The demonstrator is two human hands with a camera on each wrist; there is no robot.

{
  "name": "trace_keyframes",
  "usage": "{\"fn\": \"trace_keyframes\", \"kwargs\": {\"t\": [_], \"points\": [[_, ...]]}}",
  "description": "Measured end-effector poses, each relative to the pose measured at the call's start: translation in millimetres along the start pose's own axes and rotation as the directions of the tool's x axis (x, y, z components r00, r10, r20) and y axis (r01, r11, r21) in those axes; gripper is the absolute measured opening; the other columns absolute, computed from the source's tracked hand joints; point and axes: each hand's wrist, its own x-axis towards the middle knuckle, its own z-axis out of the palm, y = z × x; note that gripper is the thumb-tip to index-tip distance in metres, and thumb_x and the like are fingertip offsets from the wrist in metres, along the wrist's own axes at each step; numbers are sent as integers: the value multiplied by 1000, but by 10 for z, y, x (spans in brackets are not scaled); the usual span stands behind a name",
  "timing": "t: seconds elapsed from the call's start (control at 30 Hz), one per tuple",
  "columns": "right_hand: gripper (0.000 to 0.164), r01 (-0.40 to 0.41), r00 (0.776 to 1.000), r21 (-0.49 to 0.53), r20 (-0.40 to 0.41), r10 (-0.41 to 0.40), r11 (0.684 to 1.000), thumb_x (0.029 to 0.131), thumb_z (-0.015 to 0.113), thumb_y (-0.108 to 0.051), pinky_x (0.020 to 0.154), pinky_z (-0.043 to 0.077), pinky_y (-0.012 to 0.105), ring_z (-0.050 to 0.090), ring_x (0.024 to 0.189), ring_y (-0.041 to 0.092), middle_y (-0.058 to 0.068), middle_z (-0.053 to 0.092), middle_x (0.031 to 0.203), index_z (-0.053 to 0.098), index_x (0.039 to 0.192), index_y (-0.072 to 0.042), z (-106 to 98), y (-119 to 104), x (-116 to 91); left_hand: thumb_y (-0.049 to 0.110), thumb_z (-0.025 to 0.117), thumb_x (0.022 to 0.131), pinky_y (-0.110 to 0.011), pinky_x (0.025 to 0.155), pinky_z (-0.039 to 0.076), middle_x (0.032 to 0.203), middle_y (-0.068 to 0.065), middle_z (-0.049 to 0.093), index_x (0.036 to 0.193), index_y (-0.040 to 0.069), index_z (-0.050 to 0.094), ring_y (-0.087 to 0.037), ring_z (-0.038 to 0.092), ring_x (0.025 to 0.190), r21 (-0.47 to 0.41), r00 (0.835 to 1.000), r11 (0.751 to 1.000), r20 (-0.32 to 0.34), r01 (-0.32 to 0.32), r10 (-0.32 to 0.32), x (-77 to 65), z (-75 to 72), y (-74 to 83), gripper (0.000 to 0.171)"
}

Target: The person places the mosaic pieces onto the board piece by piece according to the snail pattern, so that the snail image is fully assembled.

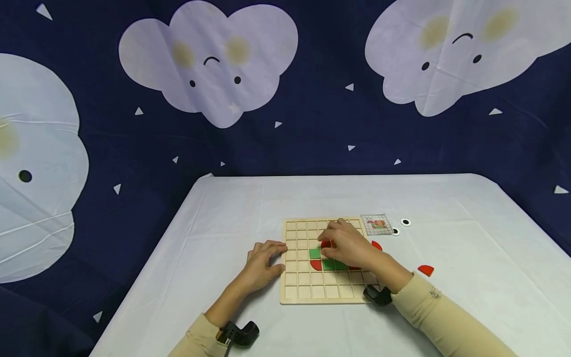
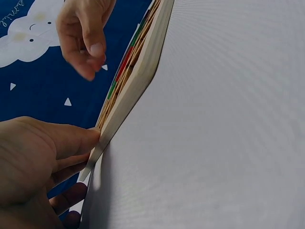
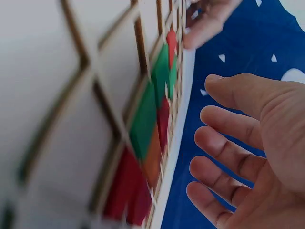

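A wooden grid board lies on the white table. Green squares and red rounded pieces sit in its middle cells; an orange piece shows among them in the right wrist view. My left hand touches the board's left edge with its thumb and fingertips, fingers extended. Over the middle cells hovers my right hand, hiding part of the pieces. Its fingers are spread and loosely bent, with nothing between them in the right wrist view.
Beyond the board's far right corner lies a small gridded picture card. Beside it are round black-and-white eye pieces. A loose red quarter-round piece rests to the right, and another red piece shows by the right forearm.
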Motion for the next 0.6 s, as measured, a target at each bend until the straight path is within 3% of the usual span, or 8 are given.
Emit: {"fn": "trace_keyframes", "kwargs": {"t": [0.27,0.47,0.6], "points": [[27,-114,991,-20,-68,112,993,79,73,-23,71,38,34,48,86,17,0,63,97,72,103,-12,-189,335,-225,13,69,80,-42,91,25,128,1,57,121,10,63,-18,42,111,-2,1000,1000,-4,-6,6,3,1,-9,42],[25,-181,980,-20,-89,178,983,80,69,-18,87,40,49,52,98,27,5,64,98,70,103,-9,-258,561,-434,13,69,79,-41,90,25,128,1,57,120,10,63,-18,42,110,0,1000,1000,-5,-11,11,1,8,-17,42],[24,-208,975,-42,-92,204,977,80,70,-19,79,41,45,52,93,26,6,64,98,70,102,-8,-284,680,-532,14,69,80,-40,89,25,128,1,57,121,10,63,-18,42,110,-5,1000,1000,-6,-8,8,-5,9,-16,42]]}}
